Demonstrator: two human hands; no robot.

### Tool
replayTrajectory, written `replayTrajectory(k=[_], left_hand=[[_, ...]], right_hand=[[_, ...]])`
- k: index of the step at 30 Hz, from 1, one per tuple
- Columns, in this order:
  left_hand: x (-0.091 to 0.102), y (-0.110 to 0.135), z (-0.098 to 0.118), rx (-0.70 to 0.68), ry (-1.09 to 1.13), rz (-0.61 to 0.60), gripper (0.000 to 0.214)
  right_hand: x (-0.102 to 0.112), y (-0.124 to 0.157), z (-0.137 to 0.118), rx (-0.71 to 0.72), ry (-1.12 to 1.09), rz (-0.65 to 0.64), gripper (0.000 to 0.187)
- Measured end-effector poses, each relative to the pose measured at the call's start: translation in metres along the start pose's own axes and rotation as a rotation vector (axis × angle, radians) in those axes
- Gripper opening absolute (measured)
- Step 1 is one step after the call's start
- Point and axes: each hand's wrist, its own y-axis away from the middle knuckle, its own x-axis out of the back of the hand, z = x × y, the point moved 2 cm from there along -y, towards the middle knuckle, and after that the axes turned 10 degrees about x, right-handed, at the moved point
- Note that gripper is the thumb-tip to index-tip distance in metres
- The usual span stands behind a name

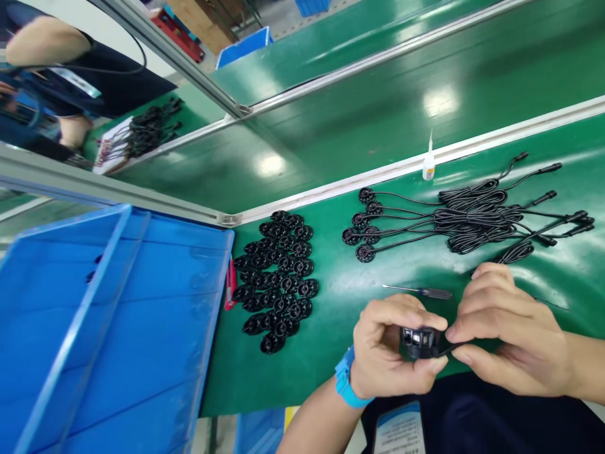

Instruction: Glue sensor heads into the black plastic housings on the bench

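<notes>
Pinching glossy, slotted black housing (420, 342)

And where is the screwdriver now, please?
In the head view, right of centre, the screwdriver lies on the green table, just beyond the left hand and below the coiled black cables.

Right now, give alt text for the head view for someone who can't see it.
The left hand holds a black component while the right hand pinches a cable at its edge, above a green table. On it lie a screwdriver, bundled cables and round black parts near a blue bin.
</notes>
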Motion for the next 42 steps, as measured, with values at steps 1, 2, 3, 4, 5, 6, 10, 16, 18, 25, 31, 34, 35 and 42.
replayTrajectory(k=[1, 2, 3, 4, 5, 6, 10, 16, 18, 25, 31, 34, 35, 42], left_hand=[[0.001, 0.000, -0.001, 0.003, -0.024, -0.009, 0.035], [0.001, 0.001, -0.001, 0.007, -0.042, -0.013, 0.034], [0.002, 0.001, -0.002, 0.008, -0.049, -0.011, 0.034], [0.003, 0.001, -0.002, 0.005, -0.045, -0.005, 0.034], [0.003, 0.001, -0.002, -0.001, -0.034, 0.003, 0.034], [0.003, 0.001, -0.002, -0.011, -0.018, 0.005, 0.034], [0.003, -0.001, 0.001, -0.047, 0.076, -0.006, 0.034], [0.003, -0.005, 0.003, -0.132, 0.134, -0.037, 0.037], [0.003, -0.005, 0.003, -0.129, 0.136, -0.034, 0.038], [0.003, -0.003, 0.004, -0.100, 0.153, -0.034, 0.040], [0.007, -0.006, -0.001, -0.086, 0.199, -0.127, 0.048], [0.009, -0.007, -0.003, -0.093, 0.178, -0.109, 0.051], [0.009, -0.008, -0.002, -0.089, 0.170, -0.103, 0.052], [0.011, -0.008, 0.000, -0.024, 0.094, -0.101, 0.069]], right_hand=[[0.000, 0.000, -0.001, 0.003, 0.006, 0.001, 0.006], [0.000, 0.000, -0.001, 0.003, 0.008, 0.000, 0.006], [0.000, 0.000, -0.001, 0.001, 0.009, -0.001, 0.006], [0.000, 0.000, -0.001, -0.001, 0.011, 0.000, 0.006], [0.000, 0.000, -0.002, -0.002, 0.011, -0.001, 0.006], [0.000, 0.000, -0.002, -0.002, 0.010, -0.002, 0.006], [0.000, 0.000, -0.002, 0.002, 0.003, -0.009, 0.005], [-0.002, 0.000, -0.003, 0.011, -0.005, -0.004, 0.005], [-0.003, 0.000, -0.003, 0.015, -0.003, -0.008, 0.005], [-0.003, 0.000, -0.002, 0.023, 0.008, -0.011, 0.005], [0.000, -0.001, -0.002, 0.025, 0.039, 0.012, 0.006], [0.001, -0.002, -0.003, 0.046, 0.079, 0.023, 0.006], [0.002, -0.002, -0.003, 0.055, 0.091, 0.024, 0.006], [0.004, -0.002, -0.002, 0.117, 0.171, -0.021, 0.006]])
